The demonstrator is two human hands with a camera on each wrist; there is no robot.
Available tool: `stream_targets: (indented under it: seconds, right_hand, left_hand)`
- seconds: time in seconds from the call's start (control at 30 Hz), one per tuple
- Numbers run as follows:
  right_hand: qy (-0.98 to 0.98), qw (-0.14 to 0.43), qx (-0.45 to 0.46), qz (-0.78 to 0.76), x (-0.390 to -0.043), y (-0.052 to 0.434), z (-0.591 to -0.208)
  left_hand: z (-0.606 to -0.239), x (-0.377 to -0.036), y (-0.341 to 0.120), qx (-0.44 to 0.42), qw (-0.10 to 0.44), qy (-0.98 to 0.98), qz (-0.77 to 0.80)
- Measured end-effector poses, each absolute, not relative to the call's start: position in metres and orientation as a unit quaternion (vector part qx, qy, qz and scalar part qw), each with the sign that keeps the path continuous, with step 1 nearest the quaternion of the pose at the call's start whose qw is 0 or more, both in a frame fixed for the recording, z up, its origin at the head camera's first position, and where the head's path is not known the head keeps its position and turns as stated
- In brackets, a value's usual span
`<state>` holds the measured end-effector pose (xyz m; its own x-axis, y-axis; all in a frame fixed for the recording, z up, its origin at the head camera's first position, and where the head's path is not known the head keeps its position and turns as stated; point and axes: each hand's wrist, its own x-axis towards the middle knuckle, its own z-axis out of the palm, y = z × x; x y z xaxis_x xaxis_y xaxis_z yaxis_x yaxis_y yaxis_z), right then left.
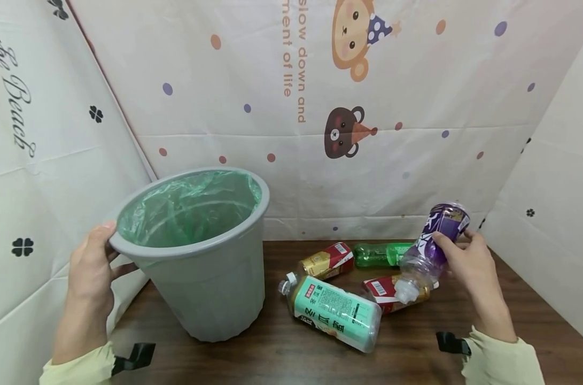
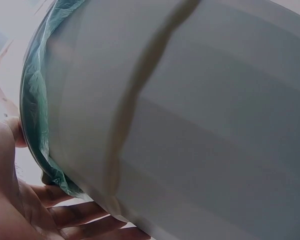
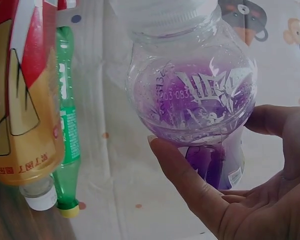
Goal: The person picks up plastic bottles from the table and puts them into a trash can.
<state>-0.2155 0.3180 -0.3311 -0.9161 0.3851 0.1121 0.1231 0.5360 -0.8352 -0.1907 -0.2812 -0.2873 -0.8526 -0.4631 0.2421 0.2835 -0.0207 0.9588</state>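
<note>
My left hand (image 1: 90, 283) grips the rim of a grey trash bin (image 1: 219, 289), thumb at the edge and fingers along the outer wall. A green plastic bag (image 1: 190, 214) lines the bin. My right hand (image 1: 479, 275) holds a clear plastic bottle with a purple label (image 1: 437, 232) between thumb and fingers. The purple bottle is tilted, its white cap (image 3: 165, 15) pointing down and toward the bin in the head view. It hangs over a red-and-gold bottle (image 1: 385, 286) and partly hides it.
A large bottle with a mint-green label (image 1: 336, 313) lies on the brown wooden table (image 1: 253, 363), right of the bin. Behind it lie another red-and-gold bottle (image 1: 327, 260) and a green bottle (image 1: 375, 255). Printed cloth (image 1: 214, 96) covers the walls.
</note>
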Motion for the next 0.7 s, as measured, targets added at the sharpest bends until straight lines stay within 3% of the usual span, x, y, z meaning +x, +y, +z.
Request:
stream_targets:
  seconds: [0.7]
  right_hand:
    - [-0.822, 0.124, -0.11, 0.545, -0.223, 0.288, -0.32]
  left_hand:
    - [-0.286, -0.19, -0.277, 0.078, 0.269, -0.657, -0.7]
